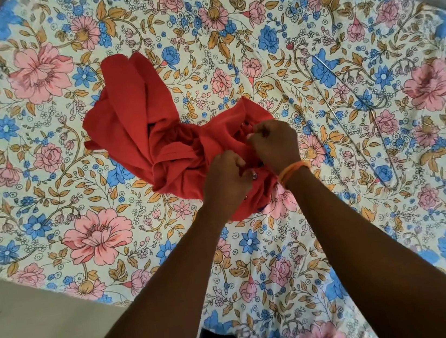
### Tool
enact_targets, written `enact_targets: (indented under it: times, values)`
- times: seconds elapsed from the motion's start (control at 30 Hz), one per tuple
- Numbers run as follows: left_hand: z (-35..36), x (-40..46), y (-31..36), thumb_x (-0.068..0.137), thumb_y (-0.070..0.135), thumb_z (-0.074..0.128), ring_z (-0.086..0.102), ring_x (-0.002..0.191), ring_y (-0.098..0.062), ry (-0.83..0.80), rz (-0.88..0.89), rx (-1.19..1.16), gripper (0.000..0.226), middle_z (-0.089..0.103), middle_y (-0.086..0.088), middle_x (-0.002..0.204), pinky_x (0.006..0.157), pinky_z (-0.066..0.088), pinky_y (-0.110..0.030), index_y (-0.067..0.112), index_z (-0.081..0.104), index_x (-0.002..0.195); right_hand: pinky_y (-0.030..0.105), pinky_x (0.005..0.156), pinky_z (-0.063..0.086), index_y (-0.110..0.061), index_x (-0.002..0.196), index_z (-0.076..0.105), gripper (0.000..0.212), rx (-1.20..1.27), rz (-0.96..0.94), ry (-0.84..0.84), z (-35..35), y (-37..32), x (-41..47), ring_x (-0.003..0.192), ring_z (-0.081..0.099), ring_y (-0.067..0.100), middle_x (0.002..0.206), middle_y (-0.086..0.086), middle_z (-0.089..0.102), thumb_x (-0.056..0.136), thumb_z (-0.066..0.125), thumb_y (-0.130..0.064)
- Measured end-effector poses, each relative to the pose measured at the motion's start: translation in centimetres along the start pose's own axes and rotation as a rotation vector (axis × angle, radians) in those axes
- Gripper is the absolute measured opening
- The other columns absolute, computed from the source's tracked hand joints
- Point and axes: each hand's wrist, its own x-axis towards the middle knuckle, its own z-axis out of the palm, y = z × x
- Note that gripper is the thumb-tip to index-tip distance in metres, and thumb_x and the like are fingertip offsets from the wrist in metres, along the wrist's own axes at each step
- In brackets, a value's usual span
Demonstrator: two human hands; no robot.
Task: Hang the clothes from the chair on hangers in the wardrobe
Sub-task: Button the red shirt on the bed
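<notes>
Head view, looking down on a bed covered by a flowered sheet. A red garment lies bunched on the sheet, its bulk spreading away from the hands and to their left. The left hand has its fingers curled into the near edge of the cloth, and the right hand, just beyond and touching the same bunch, pinches a fold between thumb and fingertips; each grip is thus closed on fabric, not spread. An orange band circles the right wrist. A thin wire hanger lies flat on the sheet well to the right of both hands, apart from the garment and untouched. Judged from this layout, the task is at an early stage for this piece: the garment is still being sorted out, not yet threaded onto the hanger, and carrying it to the wardrobe, which is out of view, remains.
</notes>
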Motion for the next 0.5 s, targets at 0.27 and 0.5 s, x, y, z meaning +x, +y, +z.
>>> enact_targets:
  times: [0.27, 0.5]
  values:
    - [-2.5, 1.4, 0.7, 0.091, 0.017, 0.059, 0.062, 0.075, -0.022, 0.302, -0.140, -0.113, 0.007, 0.062, 0.001, 0.077, 0.068, 0.049, -0.035, 0.015, 0.061, 0.085, 0.021, 0.073, 0.040, -0.014, 0.090, 0.070, 0.009, -0.122, -0.106, -0.124, 2.1, -0.7, -0.4, 0.086, 0.059, 0.022, 0.085, -0.001, 0.062, 0.084, 0.067, -0.021]
    - [-4.9, 5.5, 0.7, 0.074, 0.035, 0.082, 0.069, 0.072, -0.019, 0.105, -0.154, 0.046, 0.030, 0.070, -0.001, 0.077, 0.068, 0.057, -0.034, 0.011, 0.066, 0.082, 0.043, 0.059, 0.053, -0.001, 0.096, 0.071, 0.028, -0.100, -0.598, -0.092, 5.1, -0.8, -5.2, 0.069, 0.062, 0.026, 0.093, 0.014, 0.068, 0.089, 0.047, -0.012]
